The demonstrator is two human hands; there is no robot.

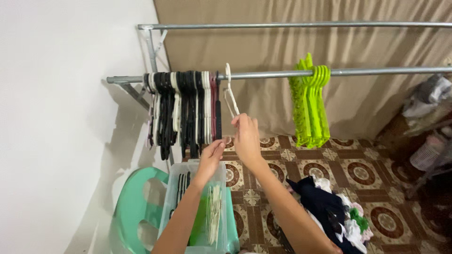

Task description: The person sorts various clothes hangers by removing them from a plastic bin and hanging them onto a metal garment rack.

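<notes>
My right hand (pixel 246 136) grips the lower part of a white plastic hanger (pixel 230 99) whose hook is over the lower metal rail (pixel 376 72). My left hand (pixel 212 155) is raised just left of it, fingers loosely curled, touching the bottom of the bunch of black, white and maroon hangers (pixel 183 108) hung on the same rail. Whether it holds one of them is unclear. A cluster of bright green hangers (pixel 310 101) hangs further right on the rail.
A clear plastic bin (pixel 221 174) with more hangers sits on a green plastic chair (pixel 136 207) below my arms. A pile of dark and light clothes (pixel 334 211) lies at the lower right. An upper rail (pixel 292 25), beige curtain and patterned tile floor surround the rack.
</notes>
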